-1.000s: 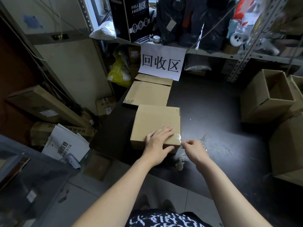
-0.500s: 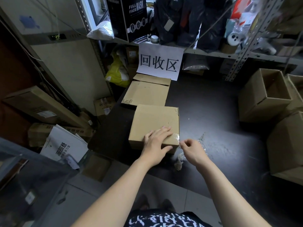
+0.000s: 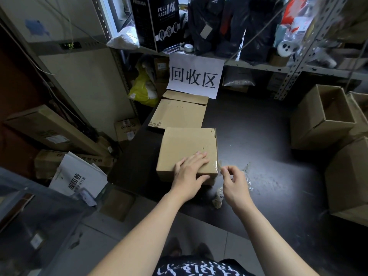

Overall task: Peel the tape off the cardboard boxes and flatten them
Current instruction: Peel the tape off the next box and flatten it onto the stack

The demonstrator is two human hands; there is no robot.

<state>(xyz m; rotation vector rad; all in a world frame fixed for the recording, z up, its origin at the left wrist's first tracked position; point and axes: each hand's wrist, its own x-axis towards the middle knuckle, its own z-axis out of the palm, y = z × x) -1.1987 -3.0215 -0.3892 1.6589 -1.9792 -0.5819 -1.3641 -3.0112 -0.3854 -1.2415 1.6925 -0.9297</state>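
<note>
Left hand (image 3: 190,172) flat, fingers straight, presses box (image 3: 187,144) top. Right hand (image 3: 234,183) pinches clear tape (image 3: 218,165) (near right corner), thumb against forefinger.

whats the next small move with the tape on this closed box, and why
Probably draw the right hand away to the right and up, peeling the clear tape off the box. Its thumb and forefinger seem to pinch a lifted tape end at the box's near right corner. The rest looks stuck down, and the left hand lies flat on top, steadying the box.
</note>
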